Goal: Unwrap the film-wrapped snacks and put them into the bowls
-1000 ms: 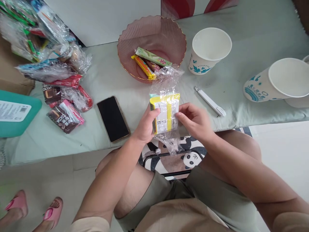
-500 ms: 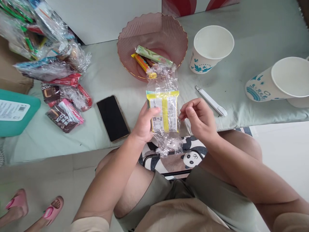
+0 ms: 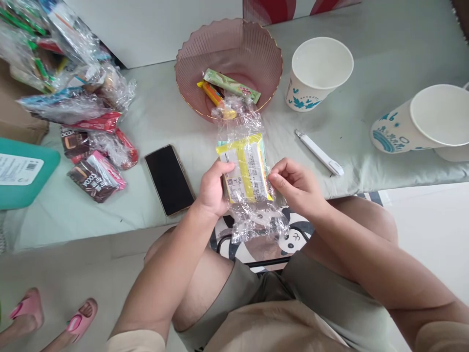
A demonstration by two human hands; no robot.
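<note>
My left hand (image 3: 215, 188) is closed on the left side of a yellow snack packet (image 3: 247, 168), its thumb across the printed face. Crinkled clear plastic wrap (image 3: 258, 222) surrounds the packet and sticks out above and below it. At the packet's right edge, my right hand (image 3: 298, 183) pinches the wrap between thumb and bent fingers. Just beyond is a pink ribbed glass bowl (image 3: 196, 54) with a green wrapped bar (image 3: 231, 85) and an orange-yellow wrapped bar (image 3: 211, 93) in it. The wrap's upper end overlaps the bowl's near rim.
A phone (image 3: 170, 180) lies left of my hands, a white utility knife (image 3: 318, 152) to the right. Paper cups (image 3: 315, 93) stand at the right. Wrapped snacks (image 3: 97, 176) and a teal container (image 3: 31, 188) are at the left. Another person's feet in pink sandals (image 3: 82, 318) show lower left.
The packet has tilted and shifted slightly left in my left hand. My right hand has moved in to its right edge, the fingers now pinching the wrap there.
</note>
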